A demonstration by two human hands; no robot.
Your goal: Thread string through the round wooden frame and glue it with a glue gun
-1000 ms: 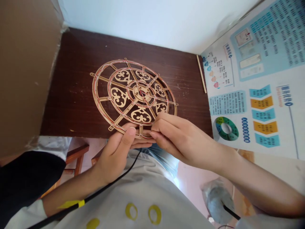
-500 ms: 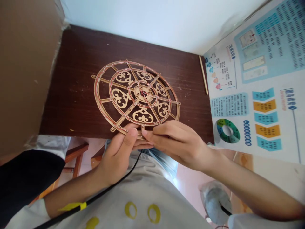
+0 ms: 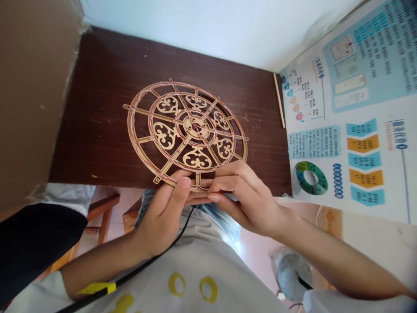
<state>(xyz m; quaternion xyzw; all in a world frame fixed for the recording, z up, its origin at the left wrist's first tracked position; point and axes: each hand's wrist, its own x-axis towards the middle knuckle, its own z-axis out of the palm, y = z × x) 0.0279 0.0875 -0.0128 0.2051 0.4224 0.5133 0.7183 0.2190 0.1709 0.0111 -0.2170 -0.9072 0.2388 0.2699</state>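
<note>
A round gold openwork frame [image 3: 178,150] with scroll ornaments and thin red and white wires along its rings lies over the dark brown table [image 3: 107,69], its near rim at the table's front edge. My left hand [image 3: 167,213] grips that near rim, thumb on top and fingers underneath. Just to the right, my right hand [image 3: 247,198] has its fingers bent and pinched together at the rim's near right part. Whether those fingertips hold the rim or a wire is too small to tell.
A thin wooden strip [image 3: 279,101] lies along the table's right edge. Beside it stands a printed board [image 3: 332,174]. A brown panel [image 3: 35,95] rises at the left. A black cable [image 3: 143,262] crosses my left forearm. A wooden stool [image 3: 106,213] stands below left.
My right hand has shifted slightly right along the rim, its thumb now lower and more of the rim uncovered. The left hand keeps its grip, and the view has moved a little.
</note>
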